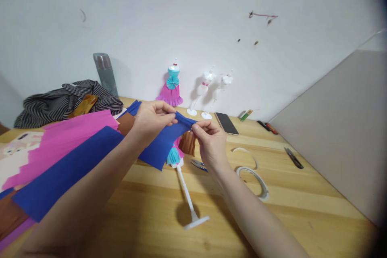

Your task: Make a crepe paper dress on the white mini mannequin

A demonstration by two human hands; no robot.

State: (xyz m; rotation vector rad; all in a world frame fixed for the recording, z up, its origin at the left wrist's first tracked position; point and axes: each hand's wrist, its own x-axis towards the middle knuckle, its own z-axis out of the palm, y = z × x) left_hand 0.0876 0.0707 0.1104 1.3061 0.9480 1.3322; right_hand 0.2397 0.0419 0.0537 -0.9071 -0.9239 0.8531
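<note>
My left hand (155,117) pinches the upper edge of a blue crepe paper piece (160,145). The same edge, which looks folded or gathered, is pinched farther right between the thumb and fingers of my right hand (210,137). Below and partly behind the paper lies a small white mannequin stand (186,189), its base toward me. The mannequin's body wears pink and turquoise paper (173,156) and is mostly hidden by the blue piece. Something brown and pleated (188,144) shows beside it, close to my right hand.
Snips (198,165), tape rolls (255,179), a phone (226,123) and a cutter (294,158) lie on the table. Along the wall stand a dressed mannequin (172,82), two white mannequins (206,84) and a flask (105,74). Coloured paper sheets (69,141) and striped cloth (54,105) cover the left side.
</note>
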